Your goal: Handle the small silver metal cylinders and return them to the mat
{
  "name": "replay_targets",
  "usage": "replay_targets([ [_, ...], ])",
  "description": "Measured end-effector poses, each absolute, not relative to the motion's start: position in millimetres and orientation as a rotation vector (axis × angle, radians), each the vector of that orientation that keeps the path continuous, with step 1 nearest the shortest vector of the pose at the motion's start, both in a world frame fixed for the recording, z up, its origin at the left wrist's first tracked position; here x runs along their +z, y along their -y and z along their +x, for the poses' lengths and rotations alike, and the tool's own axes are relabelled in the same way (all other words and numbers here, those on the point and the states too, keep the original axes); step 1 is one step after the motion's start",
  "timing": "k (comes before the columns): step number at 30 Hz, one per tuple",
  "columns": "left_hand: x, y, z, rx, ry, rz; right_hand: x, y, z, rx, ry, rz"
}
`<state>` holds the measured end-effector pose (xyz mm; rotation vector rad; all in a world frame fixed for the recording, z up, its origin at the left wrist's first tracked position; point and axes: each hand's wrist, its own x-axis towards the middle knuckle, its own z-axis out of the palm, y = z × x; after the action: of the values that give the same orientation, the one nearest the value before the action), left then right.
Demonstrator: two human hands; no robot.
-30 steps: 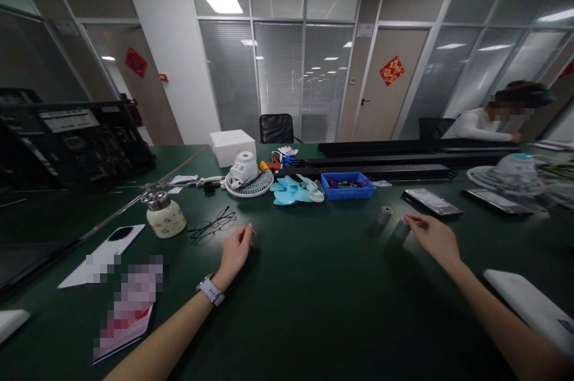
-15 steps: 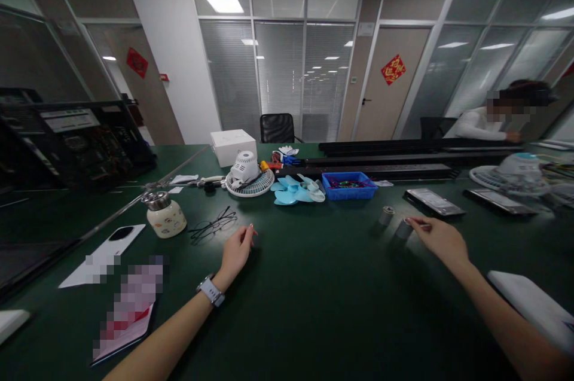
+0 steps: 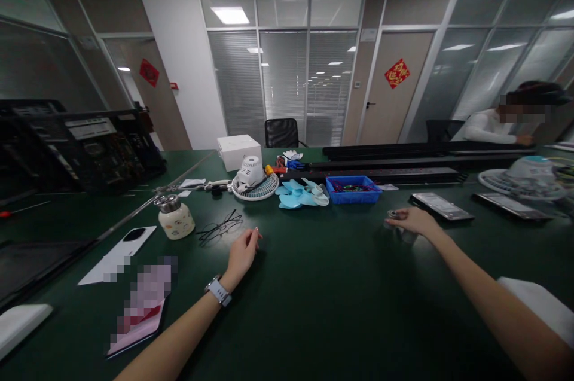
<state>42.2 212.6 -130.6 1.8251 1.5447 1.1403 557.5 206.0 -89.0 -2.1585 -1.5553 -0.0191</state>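
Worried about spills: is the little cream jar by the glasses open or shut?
Shut. A shiny metal lid sits on top of the jar, which stands upright on the green table.

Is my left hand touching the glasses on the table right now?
No, the left hand rests on the bare green table, and the glasses lie apart from it, just beyond its fingertips.

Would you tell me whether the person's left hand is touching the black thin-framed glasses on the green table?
Apart. The head view shows bare green table between the left hand and the black thin-framed glasses.
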Motion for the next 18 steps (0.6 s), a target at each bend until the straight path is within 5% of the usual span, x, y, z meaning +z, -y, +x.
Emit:
replay_targets([
  [6, -132.5, -214.1, 42.7, 1.125, -1.544, 1.839, -65.4, -197.5, 514.6, -0.084, 1.641, -2.280],
  [18, -110.0, -202.4, 76.7, 1.139, -1.188, 2.085, -82.0, -212.8, 278.6, 0.530, 2.127, -1.426],
])
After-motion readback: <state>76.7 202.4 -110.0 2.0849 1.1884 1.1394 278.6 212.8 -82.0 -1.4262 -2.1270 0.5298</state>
